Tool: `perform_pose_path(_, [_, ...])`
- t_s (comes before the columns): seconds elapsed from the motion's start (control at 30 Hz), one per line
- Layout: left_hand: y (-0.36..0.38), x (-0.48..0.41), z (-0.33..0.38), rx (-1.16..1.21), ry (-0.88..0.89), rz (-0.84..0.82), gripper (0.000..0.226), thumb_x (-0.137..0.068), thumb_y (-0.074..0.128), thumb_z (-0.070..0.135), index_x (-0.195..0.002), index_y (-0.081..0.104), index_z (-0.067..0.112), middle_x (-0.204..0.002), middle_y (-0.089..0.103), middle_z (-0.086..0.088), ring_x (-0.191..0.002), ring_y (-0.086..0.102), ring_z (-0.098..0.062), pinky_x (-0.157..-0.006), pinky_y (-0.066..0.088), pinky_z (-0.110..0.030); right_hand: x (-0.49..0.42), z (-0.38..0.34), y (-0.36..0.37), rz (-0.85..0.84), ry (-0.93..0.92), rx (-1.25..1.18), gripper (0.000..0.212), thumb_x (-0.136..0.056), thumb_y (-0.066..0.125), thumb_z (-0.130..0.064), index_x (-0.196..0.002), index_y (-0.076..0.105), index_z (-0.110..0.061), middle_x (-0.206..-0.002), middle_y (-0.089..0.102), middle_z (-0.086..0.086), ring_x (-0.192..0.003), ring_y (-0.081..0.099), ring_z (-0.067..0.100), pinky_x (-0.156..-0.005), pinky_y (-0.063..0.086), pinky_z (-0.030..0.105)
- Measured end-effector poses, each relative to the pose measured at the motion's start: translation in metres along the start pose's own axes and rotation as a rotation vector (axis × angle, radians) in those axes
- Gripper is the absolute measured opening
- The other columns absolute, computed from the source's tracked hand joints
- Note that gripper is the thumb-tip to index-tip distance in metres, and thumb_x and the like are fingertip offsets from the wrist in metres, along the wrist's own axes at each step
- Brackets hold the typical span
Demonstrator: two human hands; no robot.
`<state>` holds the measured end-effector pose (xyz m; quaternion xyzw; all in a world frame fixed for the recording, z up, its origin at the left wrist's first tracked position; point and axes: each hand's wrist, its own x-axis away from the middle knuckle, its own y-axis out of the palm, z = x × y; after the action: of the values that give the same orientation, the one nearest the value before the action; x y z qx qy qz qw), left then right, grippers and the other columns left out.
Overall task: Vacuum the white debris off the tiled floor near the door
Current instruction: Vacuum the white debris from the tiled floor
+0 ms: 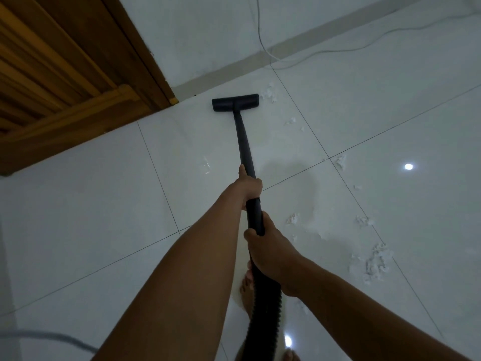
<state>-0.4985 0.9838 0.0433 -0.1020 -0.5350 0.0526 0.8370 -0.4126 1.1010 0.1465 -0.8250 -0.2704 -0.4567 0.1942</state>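
While both hands grip the black vacuum wand (243,142), its flat floor head (235,102) rests on the tiled floor (104,217) in the upper middle of the frame, near the base of the wall (208,35) and just right of the lower corner of the wooden door (52,61). The left hand (250,186), just above the centre of the frame, curls round the tube with one digit lying straight along it. The right hand (270,254), below it in the frame, wraps the thicker end of the wand where the ribbed hose (265,303) begins. The hose runs down to the bottom edge, passing over a bare foot (246,287).

White debris (376,259) lies scattered to the right of the wand. The largest patch sits at the lower right, with smaller tufts above it along a grout line. One clump (269,93) lies just beside the right end of the floor head, and a few flecks (290,119) lie a little below that.

A thin white cable (312,52) trails along the wall base at the upper right. A grey cord (52,336) curves across the lower left corner. Two bright light reflections (408,166) shine on the glossy tiles.
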Motion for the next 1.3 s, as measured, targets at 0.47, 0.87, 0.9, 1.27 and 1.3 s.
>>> perform_pose_path(0.47, [0.069, 0.106, -0.086, 0.031, -0.061, -0.025, 0.083, -0.100, 0.040, 0.011, -0.158, -0.014, 0.036, -0.133, 0.053, -0.018, -0.083, 0.058, -0.024, -0.081, 0.057, -0.039, 0.125, 0.084, -0.001, -0.017, 0.030, 0.020, 0.050, -0.110, 0.041, -0.023, -0.158, 0.029, -0.026, -0.087, 0.058, 0.007, -0.056, 0.055, 0.010, -0.033, 0.038, 0.010])
perform_pose_path(0.87, [0.161, 0.196, -0.203, 0.014, -0.090, -0.057, 0.084, -0.101, 0.040, 0.013, -0.157, -0.019, 0.036, -0.136, 0.051, -0.017, -0.106, 0.061, -0.031, -0.093, 0.056, -0.043, 0.216, 0.225, 0.015, -0.083, 0.051, 0.050, 0.049, -0.106, 0.041, -0.024, -0.154, 0.031, -0.027, -0.079, 0.058, 0.008, -0.064, 0.060, 0.021, -0.070, 0.063, 0.040])
perform_pose_path(0.9, [0.167, 0.202, -0.212, 0.010, -0.091, -0.056, 0.085, -0.101, 0.040, 0.012, -0.157, -0.019, 0.036, -0.135, 0.052, -0.017, -0.103, 0.060, -0.030, -0.092, 0.056, -0.043, 0.223, 0.235, 0.017, -0.079, 0.064, 0.016, 0.048, -0.106, 0.041, -0.024, -0.153, 0.032, -0.028, -0.078, 0.056, 0.008, -0.060, 0.059, 0.020, -0.061, 0.061, 0.036])
perform_pose_path(1.27, [0.230, 0.267, -0.339, -0.005, -0.085, -0.058, 0.086, -0.100, 0.041, 0.012, -0.157, -0.018, 0.038, -0.136, 0.052, -0.022, -0.097, 0.059, -0.028, -0.085, 0.056, -0.043, 0.297, 0.375, 0.061, -0.074, 0.043, 0.042, 0.049, -0.100, 0.043, -0.034, -0.149, 0.034, -0.033, -0.085, 0.062, 0.010, -0.062, 0.066, 0.020, -0.070, 0.063, 0.037])
perform_pose_path(1.3, [0.238, 0.275, -0.352, 0.000, -0.086, -0.056, 0.086, -0.100, 0.041, 0.012, -0.157, -0.018, 0.038, -0.136, 0.053, -0.022, -0.093, 0.058, -0.027, -0.084, 0.056, -0.043, 0.304, 0.391, 0.065, -0.073, 0.045, 0.062, 0.051, -0.100, 0.043, -0.035, -0.150, 0.033, -0.032, -0.087, 0.062, 0.010, -0.061, 0.066, 0.018, -0.069, 0.063, 0.035])
